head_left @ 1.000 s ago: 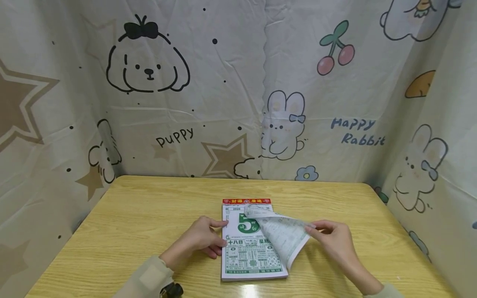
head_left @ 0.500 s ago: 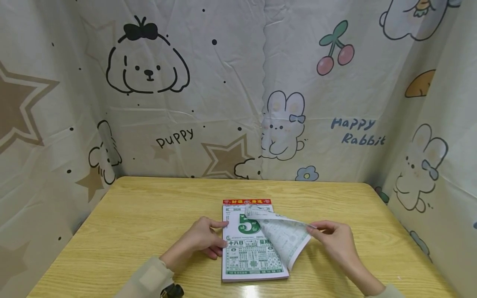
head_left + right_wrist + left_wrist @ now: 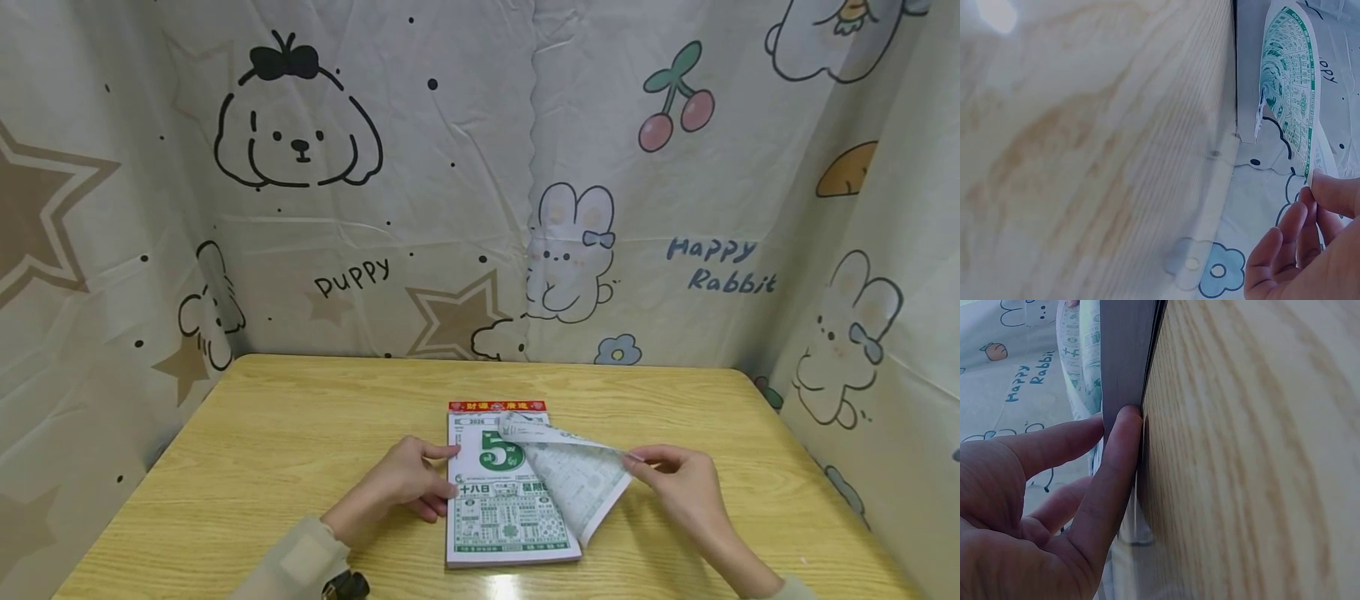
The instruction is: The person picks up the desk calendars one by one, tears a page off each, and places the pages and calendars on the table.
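Observation:
A thick tear-off calendar (image 3: 510,517) with a red header strip and a green "5" lies on the table. Its top page (image 3: 585,483) is lifted at the right side and curls over, bent diagonally. My right hand (image 3: 678,483) pinches that page's corner between thumb and fingers, to the right of the pad; in the right wrist view the page (image 3: 1291,81) bows up with green print. Along the pad's left edge my left hand (image 3: 408,475) rests its fingertips. The left wrist view has extended fingers (image 3: 1119,444) against the side of the block (image 3: 1124,356).
The wooden table (image 3: 315,417) surrounds the calendar. A printed cloth (image 3: 450,167) with cartoon animals hangs behind it and at both sides. A dark object (image 3: 347,585) sits by the left sleeve.
My right hand has moved slightly to the right, drawing the page corner with it, so the fold has shifted a little rightward. My left hand and the pad have stayed in place.

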`<action>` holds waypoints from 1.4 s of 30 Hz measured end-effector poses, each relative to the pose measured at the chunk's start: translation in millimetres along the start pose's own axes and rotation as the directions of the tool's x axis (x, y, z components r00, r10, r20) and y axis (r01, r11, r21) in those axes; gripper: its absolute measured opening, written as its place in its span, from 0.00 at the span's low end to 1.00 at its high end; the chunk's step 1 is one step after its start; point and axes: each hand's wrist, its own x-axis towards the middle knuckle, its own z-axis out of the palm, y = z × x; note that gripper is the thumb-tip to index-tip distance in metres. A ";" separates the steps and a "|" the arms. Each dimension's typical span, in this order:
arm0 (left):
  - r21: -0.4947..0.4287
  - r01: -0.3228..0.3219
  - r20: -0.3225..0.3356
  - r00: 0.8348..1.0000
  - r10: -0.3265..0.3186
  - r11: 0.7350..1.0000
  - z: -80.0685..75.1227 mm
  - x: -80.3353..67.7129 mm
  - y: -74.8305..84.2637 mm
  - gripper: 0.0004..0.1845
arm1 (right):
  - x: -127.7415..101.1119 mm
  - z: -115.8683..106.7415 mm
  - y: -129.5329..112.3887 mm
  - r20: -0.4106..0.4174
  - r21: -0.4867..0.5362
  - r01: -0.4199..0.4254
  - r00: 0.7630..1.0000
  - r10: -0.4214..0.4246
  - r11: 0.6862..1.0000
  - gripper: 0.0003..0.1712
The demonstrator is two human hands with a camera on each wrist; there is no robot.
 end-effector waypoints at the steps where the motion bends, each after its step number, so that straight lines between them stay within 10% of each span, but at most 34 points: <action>1: 0.001 -0.001 0.001 1.000 0.001 1.000 -0.1 0.0 0.2 0.35 | -0.1 -0.4 -0.2 0.001 0.001 0.000 1.000 0.000 1.000 0.12; 42: -0.009 -0.016 0.007 1.000 0.016 1.000 0.4 -3.3 2.8 0.35 | -3.5 -11.8 6.2 -0.018 -0.009 0.008 1.000 -0.008 1.000 0.13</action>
